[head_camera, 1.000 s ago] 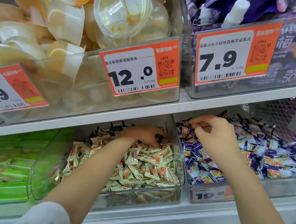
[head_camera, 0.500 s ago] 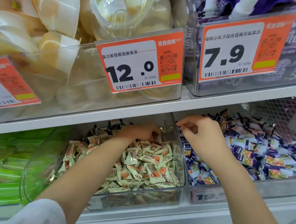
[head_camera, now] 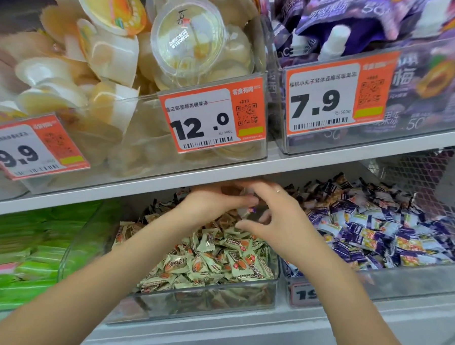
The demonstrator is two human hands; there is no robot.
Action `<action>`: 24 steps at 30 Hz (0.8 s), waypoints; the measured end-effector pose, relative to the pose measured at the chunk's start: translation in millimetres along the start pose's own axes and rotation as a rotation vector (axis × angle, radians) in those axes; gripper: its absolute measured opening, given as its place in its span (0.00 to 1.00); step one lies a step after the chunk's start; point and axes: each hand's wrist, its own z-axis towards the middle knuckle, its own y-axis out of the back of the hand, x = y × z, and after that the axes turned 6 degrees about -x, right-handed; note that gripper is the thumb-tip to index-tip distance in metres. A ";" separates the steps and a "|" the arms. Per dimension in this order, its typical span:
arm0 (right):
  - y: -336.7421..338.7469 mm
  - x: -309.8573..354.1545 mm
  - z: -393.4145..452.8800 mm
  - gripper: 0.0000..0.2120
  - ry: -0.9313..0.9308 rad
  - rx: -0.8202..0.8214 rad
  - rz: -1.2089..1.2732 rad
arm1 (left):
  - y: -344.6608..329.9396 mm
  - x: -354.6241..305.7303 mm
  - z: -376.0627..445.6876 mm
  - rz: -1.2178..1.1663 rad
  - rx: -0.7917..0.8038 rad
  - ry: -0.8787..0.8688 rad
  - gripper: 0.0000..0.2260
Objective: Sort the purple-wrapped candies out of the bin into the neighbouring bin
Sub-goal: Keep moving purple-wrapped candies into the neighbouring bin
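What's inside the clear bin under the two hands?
The clear bin holds green-wrapped candies. The left hand and right hand cover its back, hiding any purple ones there.

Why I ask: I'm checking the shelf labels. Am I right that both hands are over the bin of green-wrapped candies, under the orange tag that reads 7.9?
Not quite. In the head view the left hand and right hand do meet over the bin of green-wrapped candies, but the orange tag above it reads 12.0. The 7.9 tag hangs above the neighbouring bin of purple-wrapped candies.
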 end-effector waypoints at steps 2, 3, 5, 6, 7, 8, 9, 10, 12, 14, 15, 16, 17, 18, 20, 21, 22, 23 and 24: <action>-1.8 3.8 -1.7 0.19 0.034 -0.076 0.033 | -4.1 -8.4 -10.3 -0.095 0.010 0.023 0.11; -1.2 5.2 -2.1 0.18 0.048 -0.131 0.043 | -6.8 -11.3 -13.0 -0.135 0.028 0.026 0.12; 1.0 5.7 -2.3 0.12 0.024 -0.214 0.044 | -10.0 -15.8 -14.2 -0.246 0.076 0.053 0.11; 3.1 4.5 -2.1 0.08 -0.024 -0.243 0.056 | -10.0 -16.0 -13.8 -0.320 0.100 0.087 0.11; 5.6 2.1 -1.5 0.06 -0.080 -0.268 0.077 | -8.6 -14.7 -12.8 -0.375 0.117 0.135 0.09; 8.5 -1.4 -1.6 0.07 -0.133 -0.298 0.091 | -6.4 -12.7 -11.9 -0.379 0.127 0.186 0.08; 12.1 -5.9 -1.7 0.09 -0.169 -0.334 0.092 | -4.0 -9.3 -10.7 -0.335 0.126 0.225 0.07; 16.3 -9.8 -2.1 0.10 -0.197 -0.365 0.086 | -1.5 -3.9 -9.0 -0.268 0.117 0.239 0.07; 24.3 -17.1 -3.2 0.08 -0.223 -0.383 0.054 | 1.7 8.6 -2.5 -0.072 0.078 0.176 0.06; 26.9 -22.3 -6.2 0.15 -0.245 -0.303 -0.042 | 0.4 20.0 9.0 0.187 0.052 0.062 0.06; 26.5 -25.2 -7.5 0.23 -0.253 -0.255 -0.091 | -2.5 25.7 17.2 0.268 0.051 0.024 0.06; 26.0 -26.7 -7.9 0.28 -0.256 -0.237 -0.122 | -6.5 30.7 26.0 0.318 0.059 -0.003 0.05; 24.9 -27.6 -7.0 0.30 -0.249 -0.251 -0.142 | -11.0 35.2 34.8 0.356 0.071 -0.034 0.05; 23.6 -27.5 -5.4 0.30 -0.242 -0.284 -0.155 | -15.3 40.6 43.7 0.396 0.087 -0.069 0.04; 21.9 -29.9 -0.3 0.28 -0.246 -0.356 -0.158 | -23.2 54.4 61.1 0.511 0.145 -0.112 0.04; 21.2 -31.3 2.3 0.27 -0.257 -0.383 -0.155 | -25.8 62.6 69.0 0.576 0.195 -0.101 0.05; 20.5 -32.4 4.5 0.27 -0.267 -0.401 -0.158 | -27.4 70.8 74.8 0.636 0.258 -0.065 0.08; 19.4 -33.2 6.4 0.27 -0.269 -0.405 -0.167 | -28.0 78.9 78.9 0.689 0.319 -0.023 0.12; 17.7 -33.8 7.8 0.27 -0.270 -0.392 -0.170 | -27.7 86.5 82.5 0.729 0.363 0.011 0.17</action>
